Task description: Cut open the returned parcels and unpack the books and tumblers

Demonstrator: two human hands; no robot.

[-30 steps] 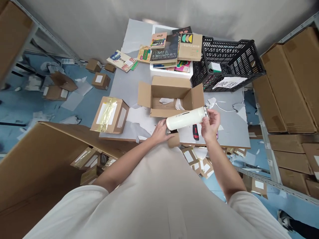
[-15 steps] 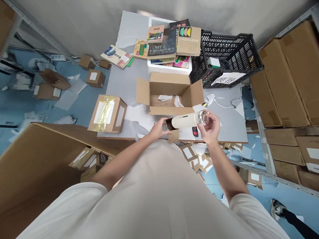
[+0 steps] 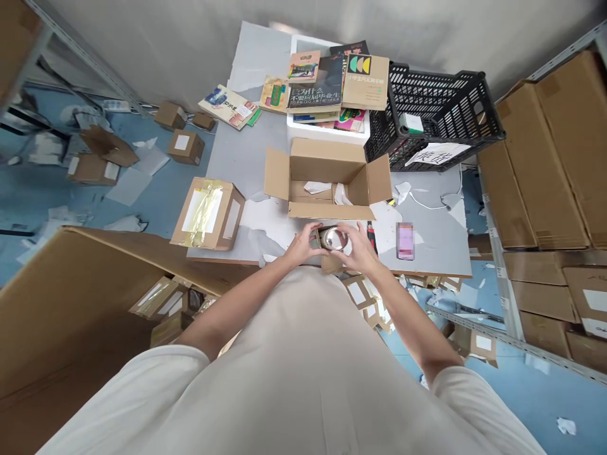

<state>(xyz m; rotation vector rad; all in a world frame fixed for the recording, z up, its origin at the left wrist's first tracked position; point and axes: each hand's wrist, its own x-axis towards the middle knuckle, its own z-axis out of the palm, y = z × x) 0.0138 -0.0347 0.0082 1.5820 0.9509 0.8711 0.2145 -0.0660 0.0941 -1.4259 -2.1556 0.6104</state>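
Observation:
My left hand (image 3: 301, 245) grips a narrow cardboard box (image 3: 331, 264) by its open end, close to my body at the table's front edge. A bottle (image 3: 336, 238) is pushed into this box; only its shiny metal end shows, and the rest is hidden inside. My right hand (image 3: 359, 248) has its fingers curled around that metal end. Just beyond both hands stands an open carton (image 3: 308, 210) with white paper scraps in it. A red and black tool (image 3: 371, 237), perhaps a cutter, lies beside my right hand.
A phone (image 3: 405, 241) lies on the table (image 3: 441, 253) to the right. Behind the carton are a white foam box (image 3: 327, 134) piled with books and a black crate (image 3: 493, 129). A taped box (image 3: 203, 215) stands left; a large carton (image 3: 95, 284) is below it.
My right hand has moved left, sliding the cream-coloured bottle into the narrow box. The phone on the table has come into sight. A person's foot at the lower right is gone.

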